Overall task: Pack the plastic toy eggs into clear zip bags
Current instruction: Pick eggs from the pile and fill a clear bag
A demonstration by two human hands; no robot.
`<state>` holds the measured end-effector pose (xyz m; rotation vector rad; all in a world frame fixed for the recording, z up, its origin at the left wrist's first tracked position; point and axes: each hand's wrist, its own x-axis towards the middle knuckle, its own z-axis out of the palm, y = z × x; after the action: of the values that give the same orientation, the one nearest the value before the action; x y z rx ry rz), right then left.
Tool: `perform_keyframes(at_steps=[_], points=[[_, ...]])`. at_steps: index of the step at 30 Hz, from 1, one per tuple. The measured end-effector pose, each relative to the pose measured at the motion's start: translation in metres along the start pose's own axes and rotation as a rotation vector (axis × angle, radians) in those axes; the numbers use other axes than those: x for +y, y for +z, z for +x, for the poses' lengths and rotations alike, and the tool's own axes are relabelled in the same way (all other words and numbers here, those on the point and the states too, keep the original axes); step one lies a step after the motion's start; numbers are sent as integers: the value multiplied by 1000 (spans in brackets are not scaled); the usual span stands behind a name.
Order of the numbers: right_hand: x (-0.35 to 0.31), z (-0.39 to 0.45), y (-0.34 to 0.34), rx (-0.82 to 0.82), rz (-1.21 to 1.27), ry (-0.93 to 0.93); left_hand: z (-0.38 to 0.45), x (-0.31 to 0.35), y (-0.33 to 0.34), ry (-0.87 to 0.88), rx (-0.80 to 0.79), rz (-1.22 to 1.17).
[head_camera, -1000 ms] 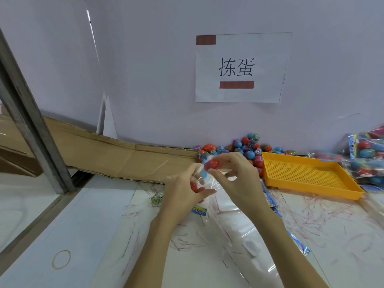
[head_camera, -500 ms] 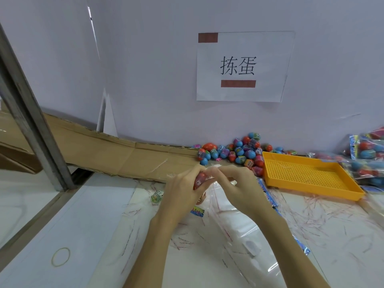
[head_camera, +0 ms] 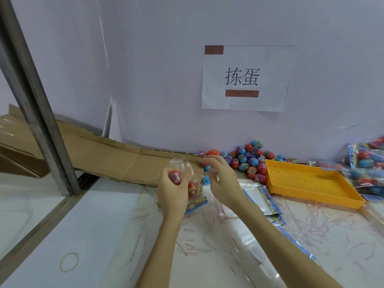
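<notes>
Left hand [head_camera: 173,191] clenched round crinkled clear bag [head_camera: 182,166] with red eggs [head_camera: 175,177]; right hand [head_camera: 223,179] slack-fingered.

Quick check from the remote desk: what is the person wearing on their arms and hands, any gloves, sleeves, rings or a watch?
Nothing visible. The left hand and right hand are bare, with no gloves and no rings that show. Both forearms are bare as far as the frame's bottom edge: no sleeves, watch, wristband or markings in view.

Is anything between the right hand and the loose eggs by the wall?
Nothing visible. The right hand, fingers loose and empty, hovers just short of the egg pile; the yellow tray sits off to the side.
</notes>
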<state>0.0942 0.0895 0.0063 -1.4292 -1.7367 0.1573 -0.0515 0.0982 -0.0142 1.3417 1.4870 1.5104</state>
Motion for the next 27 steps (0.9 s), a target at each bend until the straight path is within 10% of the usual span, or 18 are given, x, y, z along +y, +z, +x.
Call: perform_keyframes(at_steps=[6,12,27], points=[[35,40,23,-475,-684,32,3,-3,0,-210,-71,-171],[45,40,21,-268,-711,-14,5,3,-4,-318,-192,-236],[-2,-41,-46,472,441,145,-13,15,3,139,-485,-10]])
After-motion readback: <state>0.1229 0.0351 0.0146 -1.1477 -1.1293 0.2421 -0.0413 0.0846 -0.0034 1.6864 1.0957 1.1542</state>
